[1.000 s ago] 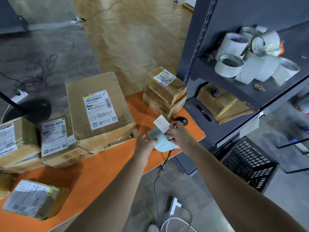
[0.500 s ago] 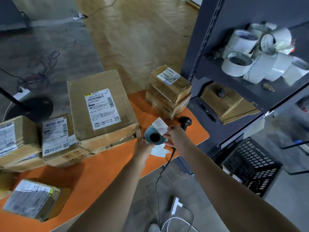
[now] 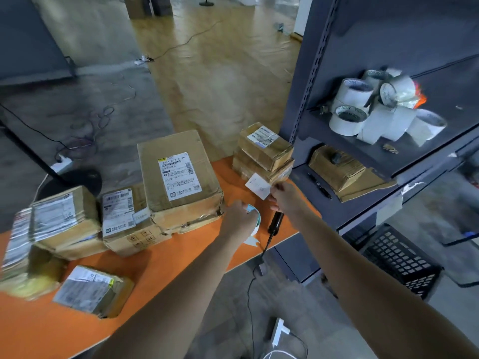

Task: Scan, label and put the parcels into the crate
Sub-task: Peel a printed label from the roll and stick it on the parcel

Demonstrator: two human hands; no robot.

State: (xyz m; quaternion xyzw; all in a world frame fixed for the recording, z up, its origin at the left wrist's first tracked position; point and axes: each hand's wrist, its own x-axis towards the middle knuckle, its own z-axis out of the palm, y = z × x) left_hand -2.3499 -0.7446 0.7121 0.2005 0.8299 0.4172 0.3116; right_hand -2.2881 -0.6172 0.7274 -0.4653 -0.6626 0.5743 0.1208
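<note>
As right hand [image 3: 285,197] pinches label [image 3: 258,186], roll [image 3: 253,210] seemingly gripped.

Dim, bluish indoor light; soft sheen on wood floor [image 3: 220,81] up top. Motion blur smears parcels [image 3: 20,250] at left edge & tape rolls [image 3: 375,110]. Wide-angle bend twd edges

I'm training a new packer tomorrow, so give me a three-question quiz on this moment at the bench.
1. True or false: the right hand pinches a small white label.
2. What does the left hand hold? A: a parcel. B: the label roll. C: a roll of tape.
3. Fill in: the scanner lies on the orange ____.

Key: 1 true; 2 B; 3 table.
</note>
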